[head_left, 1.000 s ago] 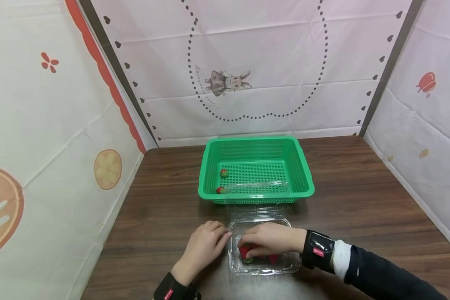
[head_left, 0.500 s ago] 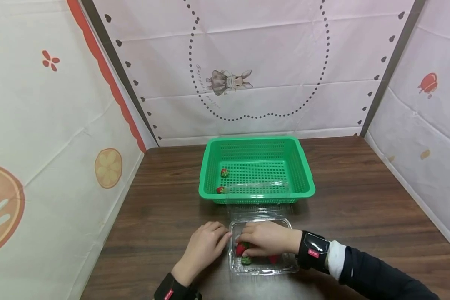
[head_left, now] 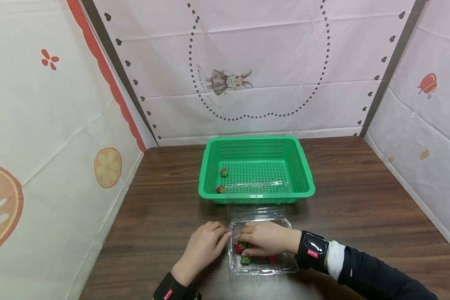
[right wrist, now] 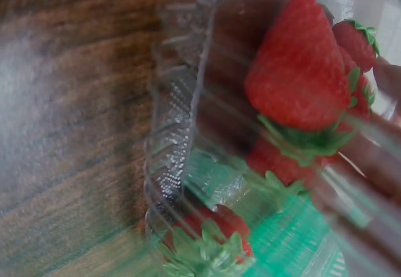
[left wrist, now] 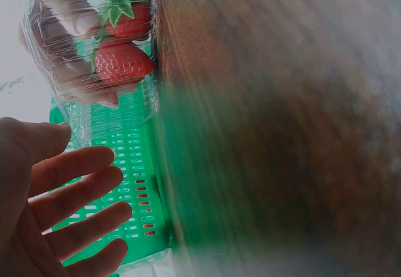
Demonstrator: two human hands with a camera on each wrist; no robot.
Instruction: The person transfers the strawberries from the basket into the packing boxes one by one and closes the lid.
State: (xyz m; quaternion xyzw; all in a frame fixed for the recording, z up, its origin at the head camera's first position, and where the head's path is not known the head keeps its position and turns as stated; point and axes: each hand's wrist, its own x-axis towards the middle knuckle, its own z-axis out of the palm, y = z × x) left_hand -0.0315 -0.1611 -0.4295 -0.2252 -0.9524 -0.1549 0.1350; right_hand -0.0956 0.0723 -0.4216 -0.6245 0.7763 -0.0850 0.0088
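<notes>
A clear plastic clamshell box (head_left: 262, 273) stands on the table, its transparent lid (head_left: 256, 191) folded back over the green basket's front rim. Inside lie several strawberries, large and red in the right wrist view, one strawberry (right wrist: 294, 70) topmost there. My right hand (head_left: 268, 237) reaches into the box, fingers and thumb round a strawberry (head_left: 240, 248) at its left side; the fingers partly hide the fruit. Another strawberry (head_left: 245, 260) lies just below the thumb. My left hand (head_left: 206, 243), fingers extended, rests by the box's left edge; in the left wrist view, it holds nothing.
Behind the box is the green plastic basket (head_left: 303, 194), with a strawberry (head_left: 224, 172) on its floor and a second strawberry (head_left: 220, 190) near its front left corner. Printed cloth walls (head_left: 285, 50) enclose the brown wooden table (head_left: 345, 191) at the back and sides.
My right hand has shifted slightly left, then stayed in place. The strawberry at its fingertips has turned, and a leafy strawberry top shows below the thumb. The left hand keeps its place.
</notes>
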